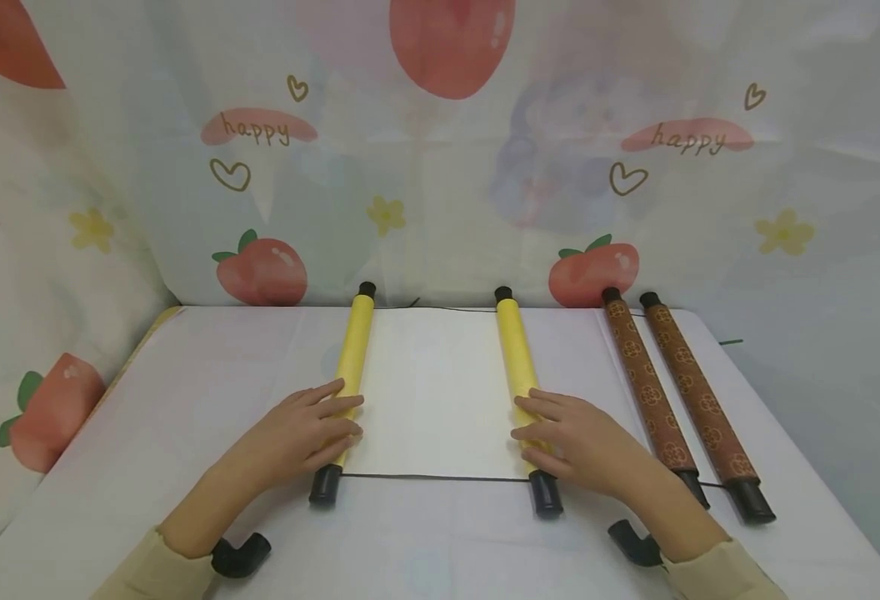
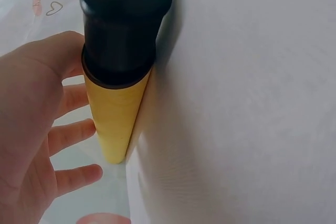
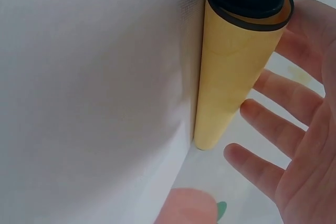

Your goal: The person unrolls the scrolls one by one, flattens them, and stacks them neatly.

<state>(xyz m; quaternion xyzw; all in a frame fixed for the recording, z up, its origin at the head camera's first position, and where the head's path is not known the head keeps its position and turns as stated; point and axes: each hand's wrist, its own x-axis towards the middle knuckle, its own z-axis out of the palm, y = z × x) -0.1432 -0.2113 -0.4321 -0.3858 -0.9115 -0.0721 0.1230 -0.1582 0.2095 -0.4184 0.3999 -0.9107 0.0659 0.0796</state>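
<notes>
A yellow scroll lies partly unrolled on the table, its white sheet [image 1: 432, 392] spread between a left roll [image 1: 353, 342] and a right roll [image 1: 515, 342]. Black knobs cap both rolls. My left hand [image 1: 293, 437] rests with spread fingers across the near part of the left roll. Over the near part of the right roll lies my right hand [image 1: 586, 446], fingers also spread. In the left wrist view the thumb sits beside the black knob [image 2: 123, 30] and the fingers extend past the yellow roll [image 2: 113, 114]. The right wrist view shows fairly straight fingers along the yellow roll [image 3: 231, 72].
To the right lies a brown patterned scroll, its left roll [image 1: 642, 367] and right roll [image 1: 698, 392] close together. A white cloth [image 1: 440, 542] covers the table. Behind it hangs a fruit-printed backdrop [image 1: 432, 183]. Black camera mounts [image 1: 241, 556] show at the wrists.
</notes>
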